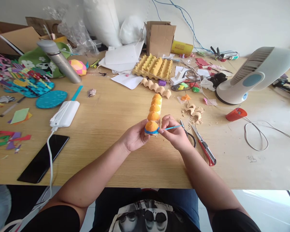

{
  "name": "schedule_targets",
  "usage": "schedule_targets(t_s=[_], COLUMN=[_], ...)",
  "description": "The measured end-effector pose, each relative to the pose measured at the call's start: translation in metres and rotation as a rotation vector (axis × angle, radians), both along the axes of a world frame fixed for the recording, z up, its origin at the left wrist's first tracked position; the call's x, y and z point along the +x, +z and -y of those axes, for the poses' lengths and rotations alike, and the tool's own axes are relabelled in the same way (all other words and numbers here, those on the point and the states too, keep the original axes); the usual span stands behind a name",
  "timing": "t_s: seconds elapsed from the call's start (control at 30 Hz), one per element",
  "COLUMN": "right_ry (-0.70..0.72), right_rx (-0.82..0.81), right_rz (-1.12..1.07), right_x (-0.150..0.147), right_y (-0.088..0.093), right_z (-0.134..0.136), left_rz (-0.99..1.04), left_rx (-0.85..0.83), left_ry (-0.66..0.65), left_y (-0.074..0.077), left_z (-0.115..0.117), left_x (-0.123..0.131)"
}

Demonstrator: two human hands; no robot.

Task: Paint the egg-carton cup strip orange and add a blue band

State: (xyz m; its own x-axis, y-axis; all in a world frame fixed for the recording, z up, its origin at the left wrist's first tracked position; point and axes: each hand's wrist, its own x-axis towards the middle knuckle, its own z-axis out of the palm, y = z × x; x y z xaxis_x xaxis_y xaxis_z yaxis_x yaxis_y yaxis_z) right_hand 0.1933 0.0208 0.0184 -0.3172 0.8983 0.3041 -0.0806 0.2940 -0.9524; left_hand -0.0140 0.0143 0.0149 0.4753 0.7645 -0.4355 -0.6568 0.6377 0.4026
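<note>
An egg-carton strip [154,115] with a row of orange domed cups points away from me above the table. Its near end is gripped at the left side by my left hand [137,134], fingers closed on it. A thin blue strip [151,131] runs round the base of the nearest cup, and its tail sticks out to the right. My right hand [175,133] pinches this strip at the cup's right edge. Whether the strip is paper or something softer, I cannot tell. Close by on the right lie scissors [192,138], partly behind my right hand, and a red utility knife [205,149].
Cut carton scraps [195,110] and crumbs lie beyond the knife. Farther back are a yellow egg tray [154,67], an uncut carton strip [157,87] and a white fan [251,74]. A phone [44,158], power bank [64,114] and steel bottle [62,62] are leftward.
</note>
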Motion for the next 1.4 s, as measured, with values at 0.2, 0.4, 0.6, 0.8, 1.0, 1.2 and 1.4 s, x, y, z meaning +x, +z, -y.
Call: schedule_targets(t_s=[0.2,0.4,0.6,0.8,1.0,1.2,1.4], right_ry=[0.039,0.036,-0.016,-0.078,-0.040,-0.071,-0.122], right_rx=[-0.047,-0.025,0.142,0.227,0.207,0.267,0.300], right_rz=[-0.081,-0.101,0.063,0.086,0.080,0.094,0.145], right_x=[0.001,0.003,0.001,0.001,0.001,0.000,-0.001], right_y=[-0.006,-0.006,0.004,0.002,0.001,-0.001,-0.002], right_z=[-0.003,-0.002,0.004,0.004,0.004,0.002,0.002], left_rz=[-0.011,-0.022,0.018,0.036,-0.021,-0.045,-0.055], left_rx=[-0.024,-0.025,0.061,0.107,0.133,0.133,0.145], left_ry=[0.018,0.018,-0.008,-0.012,0.049,0.064,0.079], left_y=[0.006,0.008,0.002,-0.007,-0.002,0.002,0.000], left_z=[0.002,0.001,0.002,-0.001,0.002,0.003,0.003], left_x=[0.003,0.003,0.002,0.002,0.006,0.008,0.008])
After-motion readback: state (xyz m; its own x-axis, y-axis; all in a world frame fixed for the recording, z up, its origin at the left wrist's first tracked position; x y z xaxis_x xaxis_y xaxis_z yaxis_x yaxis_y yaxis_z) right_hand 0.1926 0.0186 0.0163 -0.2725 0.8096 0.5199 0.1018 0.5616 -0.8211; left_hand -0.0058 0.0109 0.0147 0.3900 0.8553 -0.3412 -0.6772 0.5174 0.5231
